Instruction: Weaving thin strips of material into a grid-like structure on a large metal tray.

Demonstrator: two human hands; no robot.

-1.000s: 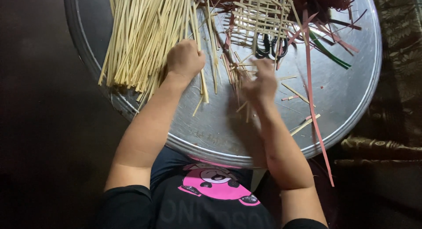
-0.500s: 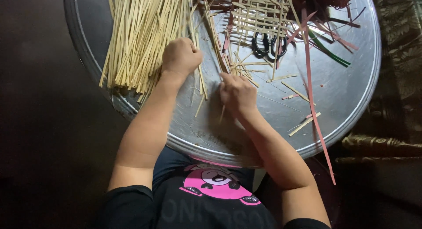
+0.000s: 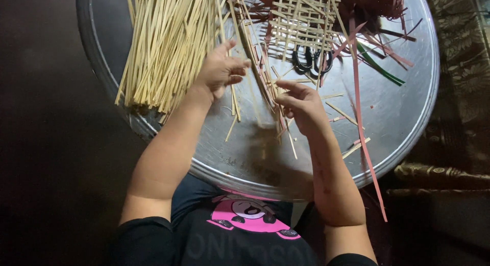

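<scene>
Head view: a round metal tray [image 3: 408, 128] carries everything. The left hand [image 3: 220, 69] rests at the right edge of the bundle of pale strips [image 3: 163, 46], which covers the tray's left side with its long axis running from the far edge toward the near-left rim; its grip is half curled, fingers loosely bent over a few strips, pinching nothing that I can make out. The right hand [image 3: 302, 103], near the tray's middle, has its grip pressed together on a thin strip [image 3: 275, 100] that runs far-to-near. The bundle lies left of both hands, nearer the left one. One woven mat [image 3: 301, 21] and one pair of scissors [image 3: 312, 59] sit toward the far edge. The strips are too many to count.
</scene>
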